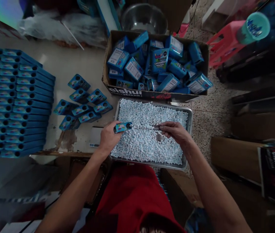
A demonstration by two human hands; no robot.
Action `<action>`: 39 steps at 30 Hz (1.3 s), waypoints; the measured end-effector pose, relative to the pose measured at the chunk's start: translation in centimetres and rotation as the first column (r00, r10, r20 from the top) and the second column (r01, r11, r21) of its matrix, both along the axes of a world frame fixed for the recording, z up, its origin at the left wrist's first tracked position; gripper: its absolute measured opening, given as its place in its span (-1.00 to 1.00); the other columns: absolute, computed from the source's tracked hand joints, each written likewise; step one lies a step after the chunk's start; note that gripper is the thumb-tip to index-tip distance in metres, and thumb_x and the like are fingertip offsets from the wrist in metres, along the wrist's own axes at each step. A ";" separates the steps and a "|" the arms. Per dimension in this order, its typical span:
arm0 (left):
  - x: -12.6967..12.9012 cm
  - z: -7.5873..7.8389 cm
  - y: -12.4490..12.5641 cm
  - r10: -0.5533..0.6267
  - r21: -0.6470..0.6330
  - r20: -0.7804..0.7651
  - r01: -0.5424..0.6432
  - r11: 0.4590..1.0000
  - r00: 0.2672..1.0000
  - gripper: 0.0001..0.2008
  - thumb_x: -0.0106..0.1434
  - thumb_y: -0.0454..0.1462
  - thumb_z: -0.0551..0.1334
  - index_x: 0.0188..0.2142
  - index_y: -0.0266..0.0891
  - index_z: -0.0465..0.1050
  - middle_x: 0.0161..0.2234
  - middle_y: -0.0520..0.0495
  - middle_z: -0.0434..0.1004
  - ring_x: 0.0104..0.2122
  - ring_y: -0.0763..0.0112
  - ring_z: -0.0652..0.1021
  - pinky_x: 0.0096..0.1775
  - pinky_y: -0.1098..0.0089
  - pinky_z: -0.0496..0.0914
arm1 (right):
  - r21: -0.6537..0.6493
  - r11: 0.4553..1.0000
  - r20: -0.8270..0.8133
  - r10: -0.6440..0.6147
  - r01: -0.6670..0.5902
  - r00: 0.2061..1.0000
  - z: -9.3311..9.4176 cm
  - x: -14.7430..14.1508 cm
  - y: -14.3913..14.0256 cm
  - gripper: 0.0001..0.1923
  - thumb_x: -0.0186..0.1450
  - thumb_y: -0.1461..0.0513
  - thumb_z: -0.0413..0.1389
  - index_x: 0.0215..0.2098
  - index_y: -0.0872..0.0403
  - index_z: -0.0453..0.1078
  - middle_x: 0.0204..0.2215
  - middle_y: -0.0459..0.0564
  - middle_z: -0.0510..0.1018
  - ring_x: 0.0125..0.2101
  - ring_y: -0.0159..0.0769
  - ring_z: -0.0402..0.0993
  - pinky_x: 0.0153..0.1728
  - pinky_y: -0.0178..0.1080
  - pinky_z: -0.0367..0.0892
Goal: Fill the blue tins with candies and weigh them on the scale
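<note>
My left hand is closed around a small blue candy box, tilted so that its round hole faces right. In my right hand, the fingers pinch the end of a narrow metal scoop loaded with small candies. The scoop's far end is at the hole of the box. Both hands are above a metal tray filled with pale blue and white candies. A small hollow in the candies shows below my right hand.
Behind the tray stands a cardboard carton heaped with blue boxes. Several boxes stand loosely on the table, left of the tray. Farther left rises a large stack of boxes. A pink stool and green cup are at right.
</note>
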State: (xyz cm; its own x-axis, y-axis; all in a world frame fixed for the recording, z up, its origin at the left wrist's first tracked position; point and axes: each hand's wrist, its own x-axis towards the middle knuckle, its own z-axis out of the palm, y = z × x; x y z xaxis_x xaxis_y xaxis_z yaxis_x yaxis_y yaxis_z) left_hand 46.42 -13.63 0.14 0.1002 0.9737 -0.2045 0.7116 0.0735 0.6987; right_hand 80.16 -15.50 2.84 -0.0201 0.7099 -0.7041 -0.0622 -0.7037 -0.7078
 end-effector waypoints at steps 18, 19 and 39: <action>0.5 0.0 -1.0 0.105 -0.079 0.217 -0.090 0.993 0.970 -0.66 0.04 -0.33 0.36 -0.14 -0.19 0.53 -0.15 -0.05 0.65 -0.14 0.19 0.63 -0.04 0.29 0.47 | 0.214 0.961 0.370 0.089 -0.177 0.925 9.5 -3.2 -2.1 -0.77 0.25 0.14 0.29 -0.20 0.09 0.66 -0.60 -0.08 0.53 -0.66 -0.46 0.35 -0.64 -0.35 0.27; 0.4 -0.3 -1.1 0.149 -0.133 0.281 -0.115 0.984 0.948 -0.65 0.01 -0.32 0.37 -0.15 -0.19 0.52 -0.16 -0.04 0.65 -0.15 0.21 0.63 -0.04 0.30 0.47 | 0.190 0.974 0.376 0.046 -0.125 0.925 8.4 -1.9 -3.0 -0.73 0.22 0.11 0.32 -0.19 0.11 0.66 -0.60 -0.08 0.54 -0.65 -0.45 0.36 -0.63 -0.35 0.27; -1.6 -0.3 -1.7 0.161 -0.116 0.276 -0.134 0.984 0.948 -0.63 0.00 -0.30 0.41 -0.14 -0.18 0.54 -0.22 -0.01 0.63 -0.20 0.24 0.60 -0.12 0.34 0.44 | -0.103 0.956 0.096 -0.265 0.275 0.959 -3.4 1.6 -8.7 -0.48 -0.19 0.08 0.55 -0.32 0.18 0.63 -0.64 -0.08 0.50 -0.67 -0.52 0.25 -0.67 -0.43 0.09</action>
State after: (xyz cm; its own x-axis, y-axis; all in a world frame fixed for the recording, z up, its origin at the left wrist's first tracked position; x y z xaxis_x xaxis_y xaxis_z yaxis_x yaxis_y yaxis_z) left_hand 44.80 -15.34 -0.17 0.0242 0.9596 -0.2802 0.4619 0.2379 0.8544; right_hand 81.74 -24.18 -0.56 0.2214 0.5955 -0.7723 -0.2072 -0.7451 -0.6339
